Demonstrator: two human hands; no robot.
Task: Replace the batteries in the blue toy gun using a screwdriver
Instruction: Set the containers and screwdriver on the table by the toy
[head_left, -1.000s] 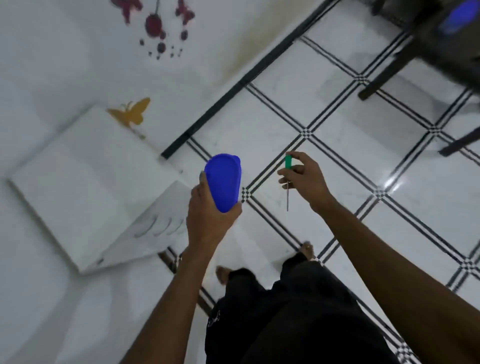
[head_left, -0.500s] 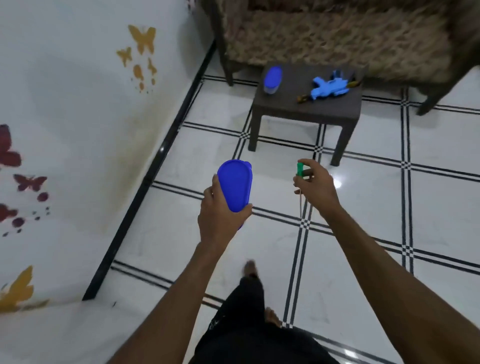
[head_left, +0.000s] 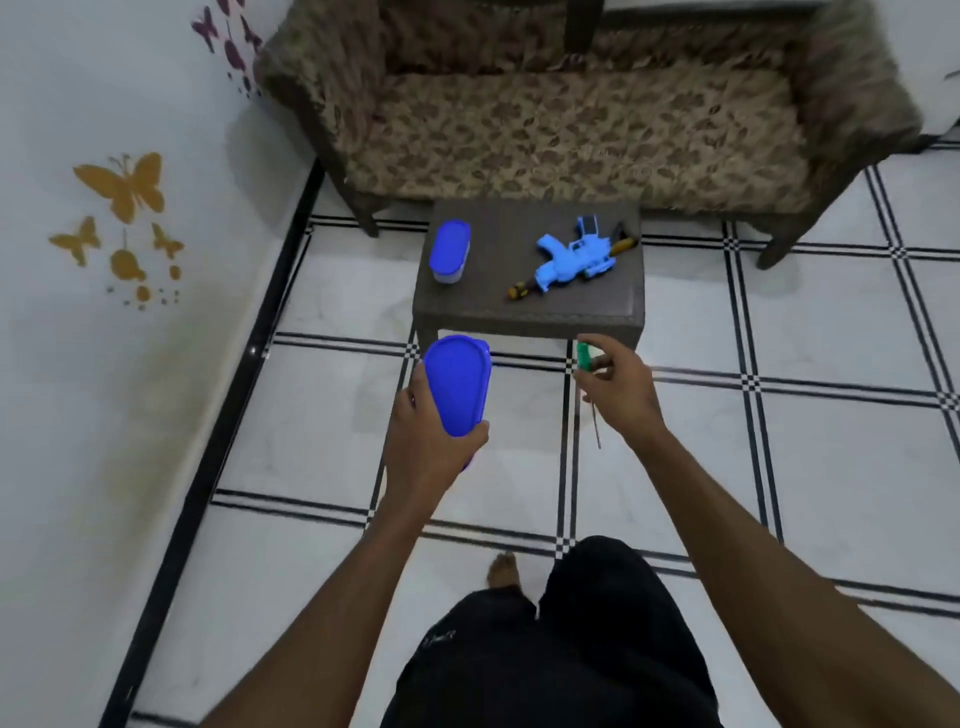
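Note:
The blue toy gun (head_left: 574, 256) lies on a small dark table (head_left: 530, 314) ahead, resting across a yellow-and-black tool (head_left: 522, 291). A second blue-lidded container (head_left: 450, 251) stands on the table's left side. My left hand (head_left: 431, 441) grips a blue-lidded oval container (head_left: 458, 382) just short of the table's front edge. My right hand (head_left: 618, 387) pinches a green-handled screwdriver (head_left: 586, 358), its thin shaft hanging downward. Both hands hover above the floor, apart from the gun.
A patterned sofa (head_left: 571, 119) stands behind the table. A white wall (head_left: 104, 312) with butterfly stickers runs along the left. The floor (head_left: 831, 441) is white tile with black lines. My legs and one bare foot (head_left: 503, 569) show below.
The view has swung up from the floor and wall to the table and sofa, which are now closer. Both hands keep their holds on the container and screwdriver.

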